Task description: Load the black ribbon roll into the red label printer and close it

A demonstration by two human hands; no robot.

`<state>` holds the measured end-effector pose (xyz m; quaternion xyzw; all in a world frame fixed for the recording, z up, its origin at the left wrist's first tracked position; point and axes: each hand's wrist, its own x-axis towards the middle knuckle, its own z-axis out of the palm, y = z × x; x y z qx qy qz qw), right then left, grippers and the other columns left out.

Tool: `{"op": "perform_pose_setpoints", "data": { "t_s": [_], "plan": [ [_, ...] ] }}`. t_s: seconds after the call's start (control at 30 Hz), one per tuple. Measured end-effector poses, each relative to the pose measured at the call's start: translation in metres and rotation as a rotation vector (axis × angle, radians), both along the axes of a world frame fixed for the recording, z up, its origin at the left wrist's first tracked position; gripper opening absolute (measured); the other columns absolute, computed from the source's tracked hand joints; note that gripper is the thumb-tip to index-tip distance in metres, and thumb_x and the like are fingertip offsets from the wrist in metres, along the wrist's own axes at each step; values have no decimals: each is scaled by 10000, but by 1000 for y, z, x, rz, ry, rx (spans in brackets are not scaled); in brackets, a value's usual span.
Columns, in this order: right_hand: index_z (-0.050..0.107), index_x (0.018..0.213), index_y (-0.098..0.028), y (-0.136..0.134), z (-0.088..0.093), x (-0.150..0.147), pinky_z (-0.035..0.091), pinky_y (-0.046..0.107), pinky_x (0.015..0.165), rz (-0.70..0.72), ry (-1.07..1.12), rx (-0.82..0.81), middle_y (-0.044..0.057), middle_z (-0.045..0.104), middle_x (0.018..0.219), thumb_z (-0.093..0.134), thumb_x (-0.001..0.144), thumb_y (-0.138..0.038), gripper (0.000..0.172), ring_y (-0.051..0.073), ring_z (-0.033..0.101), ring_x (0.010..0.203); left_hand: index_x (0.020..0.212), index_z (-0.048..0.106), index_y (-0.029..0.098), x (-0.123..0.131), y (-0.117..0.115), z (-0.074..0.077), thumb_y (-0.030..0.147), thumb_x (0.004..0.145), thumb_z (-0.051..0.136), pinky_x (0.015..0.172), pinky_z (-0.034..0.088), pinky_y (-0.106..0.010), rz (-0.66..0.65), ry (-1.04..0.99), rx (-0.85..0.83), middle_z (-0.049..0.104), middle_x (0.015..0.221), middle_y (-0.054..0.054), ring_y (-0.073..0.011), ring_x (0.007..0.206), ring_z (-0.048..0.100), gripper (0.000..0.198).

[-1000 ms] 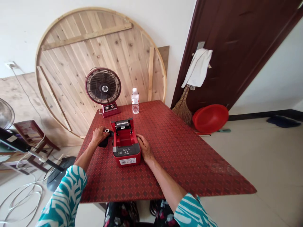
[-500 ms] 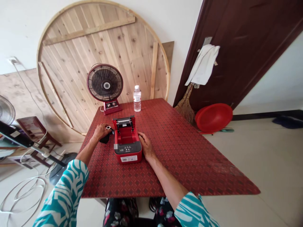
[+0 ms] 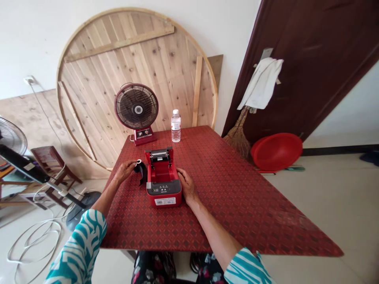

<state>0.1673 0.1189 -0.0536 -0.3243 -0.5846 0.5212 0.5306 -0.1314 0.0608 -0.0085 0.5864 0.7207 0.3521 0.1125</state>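
Note:
A small red label printer (image 3: 164, 191) stands on the table with its lid (image 3: 160, 155) raised, its red inner bay showing. Against the printer's right side rests my right hand (image 3: 187, 185), fingers along the casing and partly hidden behind it. My left hand (image 3: 125, 170) pinches a black ribbon roll (image 3: 142, 172) with a white core just left of the printer. A loose black end of the roll hangs down toward the tabletop.
The table (image 3: 237, 205) has a red patterned cover. Behind the printer stand a dark red fan heater (image 3: 137, 110) and a water bottle (image 3: 175, 127). A pedestal fan (image 3: 26, 165) is at the left; a red basin (image 3: 276, 152) and a broom (image 3: 238, 138) are by the door.
The whole view has shifted slightly. My left hand has turned the black roll, so its dark loose end now hangs beside the printer. My right hand stays against the printer.

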Motion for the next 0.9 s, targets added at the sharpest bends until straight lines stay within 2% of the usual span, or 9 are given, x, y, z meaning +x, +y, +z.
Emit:
{"op": "perform_pose_setpoints", "data": {
  "t_s": [0.13,0.27,0.37,0.5,0.63,0.7,0.77,0.83,0.9],
  "plan": [
    [640,1033,-240,0,-2,1,408,413,957,6,-8,-11,53,665,1110,489,804,-436,337,228,578,1040,1308,468,160,6,-6,-14,306,740,575,837,508,-326,28,-245,65,674,1085,-70,-198,978,633,596],
    [638,1033,-238,0,-1,2,410,406,953,15,-13,-15,54,664,1112,492,804,-431,334,227,580,1039,1188,552,160,14,-4,-23,318,674,652,830,516,-354,128,-345,66,689,1046,-86,-236,986,634,546],
    [640,1028,-231,-1,1,2,412,404,947,7,-19,-20,58,666,1102,487,802,-433,339,229,583,1035,1108,590,150,16,-9,-18,399,668,661,794,526,-357,146,-358,66,702,981,-91,-252,939,647,511],
    [636,1041,-222,-2,3,2,406,412,953,14,-15,-30,64,661,1108,485,803,-442,358,233,577,1051,1102,574,141,15,-33,2,507,658,641,723,535,-323,139,-622,172,701,917,-83,-221,813,667,579],
    [640,1038,-237,-1,2,1,404,408,960,12,-8,-32,51,667,1099,489,807,-437,340,226,578,1048,1058,599,159,27,-59,34,532,628,658,681,539,-304,79,-801,199,701,851,-65,-201,753,665,572],
    [643,1029,-244,-1,2,0,407,402,958,1,-1,-21,44,671,1086,491,807,-432,328,221,580,1041,1076,608,159,45,-65,51,459,596,725,689,538,-302,9,-797,145,704,892,-69,-199,750,665,578],
    [646,1025,-243,-1,1,-1,408,396,957,-2,-2,-2,42,671,1079,486,809,-428,327,217,580,1037,1119,595,153,70,-64,65,401,632,733,727,532,-306,-148,-719,63,699,973,-87,-210,816,663,564],
    [646,1028,-239,-1,0,-2,407,390,960,4,-8,19,42,667,1080,475,814,-421,329,211,579,1039,1154,574,161,95,-56,76,356,663,720,801,516,-323,-299,-572,39,688,1036,-89,-223,916,645,548],
    [646,1029,-244,0,0,-2,407,382,963,-1,-7,36,37,667,1075,469,821,-414,322,205,578,1040,1129,587,171,117,-43,82,319,688,692,856,494,-338,-367,-352,-8,687,1041,-73,-219,952,629,477]
  ]
}}
